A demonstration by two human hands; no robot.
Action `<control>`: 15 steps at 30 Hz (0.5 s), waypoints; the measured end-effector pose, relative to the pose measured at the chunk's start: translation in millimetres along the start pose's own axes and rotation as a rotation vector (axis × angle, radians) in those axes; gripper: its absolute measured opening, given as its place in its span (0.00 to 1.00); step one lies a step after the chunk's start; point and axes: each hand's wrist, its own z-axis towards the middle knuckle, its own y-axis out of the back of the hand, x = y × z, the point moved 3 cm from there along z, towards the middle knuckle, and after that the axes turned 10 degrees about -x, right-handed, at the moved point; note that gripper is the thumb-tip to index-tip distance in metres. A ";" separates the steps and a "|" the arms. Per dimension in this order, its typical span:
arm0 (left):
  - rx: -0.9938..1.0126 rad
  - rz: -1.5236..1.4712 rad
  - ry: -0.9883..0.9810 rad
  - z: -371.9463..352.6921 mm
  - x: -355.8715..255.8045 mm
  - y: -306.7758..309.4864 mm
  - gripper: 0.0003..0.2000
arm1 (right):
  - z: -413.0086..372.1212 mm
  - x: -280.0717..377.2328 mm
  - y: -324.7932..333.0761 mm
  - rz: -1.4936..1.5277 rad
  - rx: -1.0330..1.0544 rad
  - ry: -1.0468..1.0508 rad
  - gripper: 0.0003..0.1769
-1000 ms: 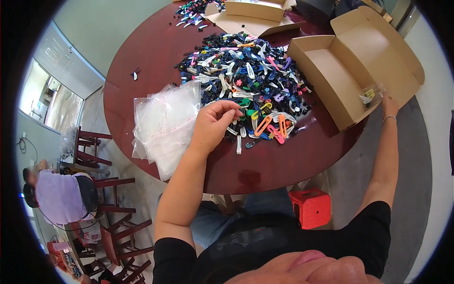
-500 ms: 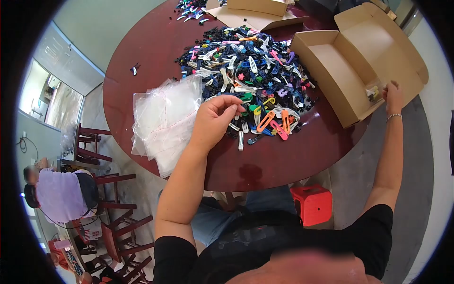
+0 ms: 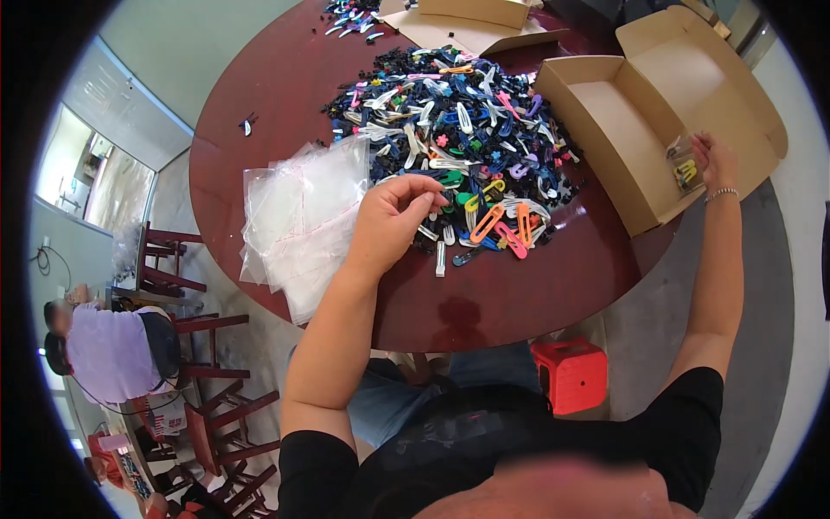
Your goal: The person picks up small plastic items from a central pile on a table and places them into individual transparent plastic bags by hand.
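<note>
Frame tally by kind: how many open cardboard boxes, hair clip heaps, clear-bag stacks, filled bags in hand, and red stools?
open cardboard boxes: 2
hair clip heaps: 2
stack of clear bags: 1
filled bag, held in the right hand: 1
red stool: 1
Total: 7

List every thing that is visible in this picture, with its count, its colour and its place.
table: one, dark red, centre
hair clips: one large pile, many colours, on table
clear bags: one stack, transparent, left of pile
open box: one, brown, right of pile
second box: one, brown, far edge
small bag: one, clear, in right hand, at open box
stool: one, red, below table
left hand: fingers pinched at pile's near edge
right hand: holds small bag
</note>
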 end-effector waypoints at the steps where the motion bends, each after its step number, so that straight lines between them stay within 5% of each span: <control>1: -0.001 0.007 0.000 0.2 0.1 0.1 0.07 | 22.8 -8.7 3.8 0.042 -0.011 -0.048 0.13; 6: -0.009 0.018 0.002 0.0 -0.8 -0.5 0.07 | 59.0 -42.0 -4.3 0.342 -0.036 -0.188 0.23; 9: -0.013 0.023 0.001 0.0 -1.7 0.3 0.07 | 51.8 -44.9 -17.2 0.323 0.254 -0.318 0.31; 15: -0.034 0.023 0.022 -0.7 -6.8 -1.5 0.07 | 43.5 -39.3 -14.1 0.214 0.069 -0.038 0.34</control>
